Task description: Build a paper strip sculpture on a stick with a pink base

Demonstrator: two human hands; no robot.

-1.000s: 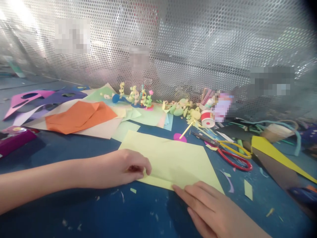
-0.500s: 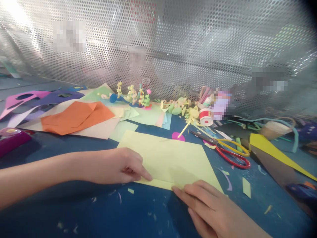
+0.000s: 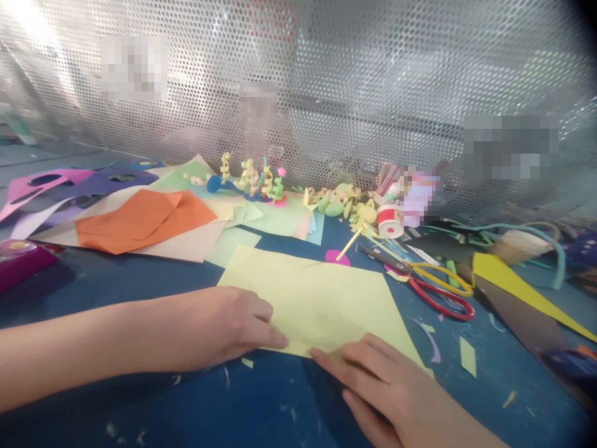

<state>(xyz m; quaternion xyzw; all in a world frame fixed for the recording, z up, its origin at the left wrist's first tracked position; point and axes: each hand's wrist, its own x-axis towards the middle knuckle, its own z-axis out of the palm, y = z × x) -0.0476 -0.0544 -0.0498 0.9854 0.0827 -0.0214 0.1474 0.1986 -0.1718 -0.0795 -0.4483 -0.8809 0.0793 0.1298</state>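
Note:
A pale yellow sheet of paper (image 3: pixel 317 298) lies on the blue table in front of me. My left hand (image 3: pixel 237 326) is closed at its near edge, fingers curled and fingertips pinching the paper there. My right hand (image 3: pixel 377 379) lies over the near right part of the sheet, fingers stretched out, the index fingertip on the same edge and the thumb lower, toward me. A short gap of paper edge shows between the hands. Under the right hand the sheet's corner is partly hidden.
Scissors (image 3: pixel 420 280) with yellow and red handles lie right of the sheet. Behind it are a magenta disc with a pale stick (image 3: pixel 338 256), a ribbon spool (image 3: pixel 390 222) and small paper spirals (image 3: pixel 265 180). Orange paper (image 3: pixel 140 221) lies left. A perforated silver screen (image 3: pixel 298 93) stands behind.
My left hand has moved slightly down onto the near edge, and its pointing index finger has drawn in. My right hand has slid a little left. The narrow folded strip no longer shows clearly.

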